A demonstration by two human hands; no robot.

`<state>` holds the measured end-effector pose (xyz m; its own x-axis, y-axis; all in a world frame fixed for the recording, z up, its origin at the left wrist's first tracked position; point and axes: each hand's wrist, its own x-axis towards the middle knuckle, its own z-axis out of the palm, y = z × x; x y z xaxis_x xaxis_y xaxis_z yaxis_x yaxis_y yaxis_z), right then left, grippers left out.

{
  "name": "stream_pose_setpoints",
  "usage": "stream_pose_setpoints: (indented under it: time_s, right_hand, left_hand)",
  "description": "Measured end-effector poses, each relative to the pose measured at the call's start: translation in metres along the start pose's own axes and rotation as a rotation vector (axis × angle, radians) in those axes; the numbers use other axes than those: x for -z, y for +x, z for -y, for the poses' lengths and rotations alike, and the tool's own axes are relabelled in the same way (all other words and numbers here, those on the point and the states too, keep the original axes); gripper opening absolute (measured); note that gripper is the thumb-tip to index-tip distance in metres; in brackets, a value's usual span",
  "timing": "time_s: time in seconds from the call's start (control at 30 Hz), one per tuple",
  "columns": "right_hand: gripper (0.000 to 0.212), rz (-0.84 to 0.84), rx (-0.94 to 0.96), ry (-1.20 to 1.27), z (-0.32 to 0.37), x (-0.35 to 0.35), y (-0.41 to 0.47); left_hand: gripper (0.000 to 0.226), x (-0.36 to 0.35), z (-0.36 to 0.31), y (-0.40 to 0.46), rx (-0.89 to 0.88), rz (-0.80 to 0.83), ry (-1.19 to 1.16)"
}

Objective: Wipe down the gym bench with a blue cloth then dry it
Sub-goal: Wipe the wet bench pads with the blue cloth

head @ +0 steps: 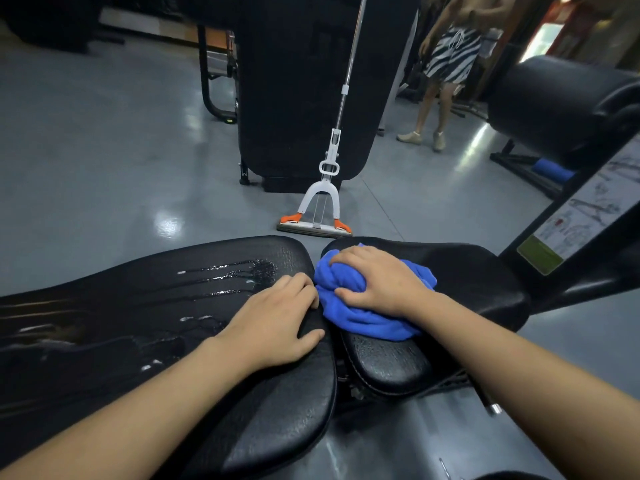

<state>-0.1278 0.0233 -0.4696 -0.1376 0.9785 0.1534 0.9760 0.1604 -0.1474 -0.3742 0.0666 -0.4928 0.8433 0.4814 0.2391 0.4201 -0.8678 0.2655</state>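
Both forearms reach forward, bare. Left hand [277, 320] lies palm-down, fingers relaxed, thumb spread. Right hand [377, 278] sits just beside it, fingers curled, grip closed.

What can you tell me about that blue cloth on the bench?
The blue cloth is a soft, plush-looking fabric, bunched into a crumpled wad rather than spread flat. It lies on the smaller black seat pad, at the edge nearest the gap to the long pad. The right hand presses on top of it, fingers curled into its folds. The left hand rests beside it on the long pad, whose surface shows wet streaks.
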Motion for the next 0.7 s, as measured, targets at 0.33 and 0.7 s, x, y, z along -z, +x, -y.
stream_pose_setpoints:
  time_s: [0.33, 0.7]
  right_hand:
    - [0.022, 0.229, -0.275, -0.019, -0.004, 0.008, 0.085]
    - [0.037, 0.132, -0.128, 0.069, -0.007, 0.003, 0.063]
  left_hand:
    - [0.046, -0.002, 0.002, 0.004, -0.007, 0.029, 0.025]
    - [0.042, -0.002, 0.003, 0.007, -0.017, 0.022, 0.029]
